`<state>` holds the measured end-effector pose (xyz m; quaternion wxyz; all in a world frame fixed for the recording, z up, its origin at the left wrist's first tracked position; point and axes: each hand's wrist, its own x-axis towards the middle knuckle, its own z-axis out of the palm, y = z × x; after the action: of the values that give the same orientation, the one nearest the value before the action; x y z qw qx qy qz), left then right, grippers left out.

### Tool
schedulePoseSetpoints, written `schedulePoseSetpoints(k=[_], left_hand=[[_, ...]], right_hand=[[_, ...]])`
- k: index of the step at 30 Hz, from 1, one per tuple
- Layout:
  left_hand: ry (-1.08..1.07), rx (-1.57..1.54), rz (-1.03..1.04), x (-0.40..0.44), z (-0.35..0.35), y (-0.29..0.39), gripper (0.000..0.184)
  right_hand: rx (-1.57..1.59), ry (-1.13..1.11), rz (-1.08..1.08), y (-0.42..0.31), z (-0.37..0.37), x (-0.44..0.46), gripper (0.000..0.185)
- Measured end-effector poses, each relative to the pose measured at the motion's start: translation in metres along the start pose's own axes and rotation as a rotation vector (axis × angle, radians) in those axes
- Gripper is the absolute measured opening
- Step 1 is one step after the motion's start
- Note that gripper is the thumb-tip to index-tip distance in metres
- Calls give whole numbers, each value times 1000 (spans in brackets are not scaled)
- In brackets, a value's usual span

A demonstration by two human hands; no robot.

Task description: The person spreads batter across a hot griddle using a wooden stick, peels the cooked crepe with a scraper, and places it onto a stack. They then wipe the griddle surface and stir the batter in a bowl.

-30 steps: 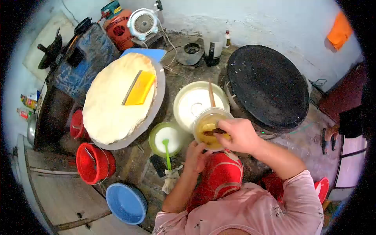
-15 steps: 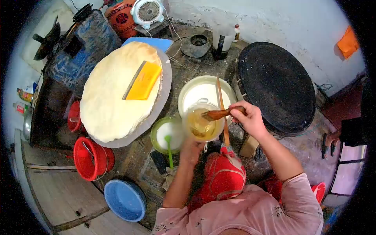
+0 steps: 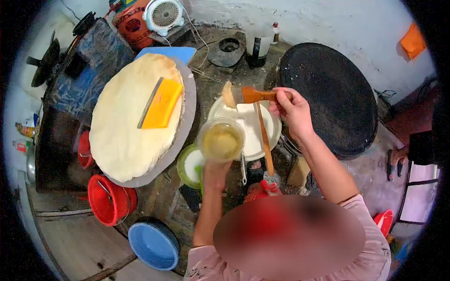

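Note:
My right hand is closed round the wooden handle of a pastry brush. Its pale bristles point left, above the rim of a large bowl of white batter. My left hand holds a clear container of yellowish liquid from beneath, and most of its fingers are hidden behind it. A flat wooden stick lies across the batter bowl's rim. Partly covered by my left hand and the container is a green bowl with white contents and a green spoon.
On the left, a stack of thin round flatbreads carries a yellow scraper. A round black griddle stands on the right. Lower left are a red bucket and a blue basin. A small fan sits at the back.
The brush has come up out of the container, its bristles now above the batter bowl. My left hand has shifted the container slightly left and down, away from the brush.

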<state>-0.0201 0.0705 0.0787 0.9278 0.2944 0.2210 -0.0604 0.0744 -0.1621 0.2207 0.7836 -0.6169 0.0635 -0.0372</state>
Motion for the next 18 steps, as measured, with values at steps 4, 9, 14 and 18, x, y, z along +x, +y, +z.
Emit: schedulePoseSetpoints(k=[4,9,14,18], left_hand=[[-295,262,242,12,-20,-8,51],[6,94,15,-2,5,6,50],[36,44,-25,0,9,1,46],[-21,81,-33,6,2,-9,45]], right_hand=[[-13,52,2,3,-3,13,25],[9,91,56,16,-15,19,26],[22,127,72,13,-15,16,26],[20,96,26,12,-18,12,25]])
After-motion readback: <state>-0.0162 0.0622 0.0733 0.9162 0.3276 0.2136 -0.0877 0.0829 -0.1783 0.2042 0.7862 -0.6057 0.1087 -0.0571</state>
